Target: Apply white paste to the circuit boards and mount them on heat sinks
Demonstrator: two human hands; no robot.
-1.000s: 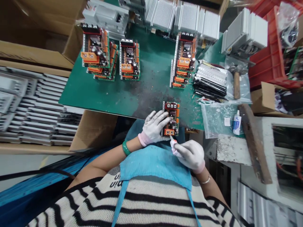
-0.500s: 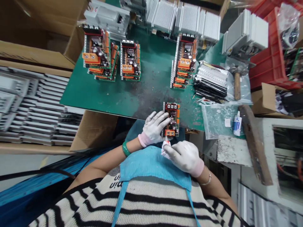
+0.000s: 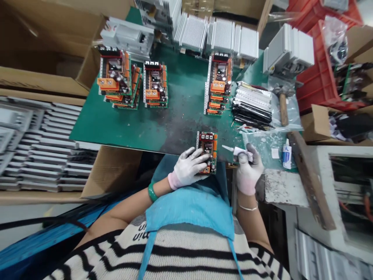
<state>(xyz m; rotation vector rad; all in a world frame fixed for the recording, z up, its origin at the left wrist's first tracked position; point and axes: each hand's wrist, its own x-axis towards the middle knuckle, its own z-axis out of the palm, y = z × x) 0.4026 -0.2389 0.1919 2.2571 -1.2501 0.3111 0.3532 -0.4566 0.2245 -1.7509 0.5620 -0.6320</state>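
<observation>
My left hand [image 3: 190, 168], in a white glove, holds a circuit board [image 3: 215, 153] with its fingers laid across the components. The board lies at the front edge of the green table, its near end reaching past the edge. In my gloved right hand [image 3: 249, 167] is a small white glue tube [image 3: 238, 151], pinched between thumb and fingers. Its pointed nozzle [image 3: 227, 148] aims left towards the board, some way off it. The lower part of the tube is hidden by my fingers.
Stacked circuit boards [image 3: 218, 86] stand on the green table [image 3: 128, 128]. Finned heatsinks [image 3: 221, 35] line its back. To the right are a pile of metal strips [image 3: 253, 103], a hammer [image 3: 283, 109], a second glue tube [image 3: 286, 154] and a wooden bar [image 3: 313, 182].
My right hand has moved right and up, taking the glue tube from the board's near end out to its right side. My left hand stays on the circuit board.
</observation>
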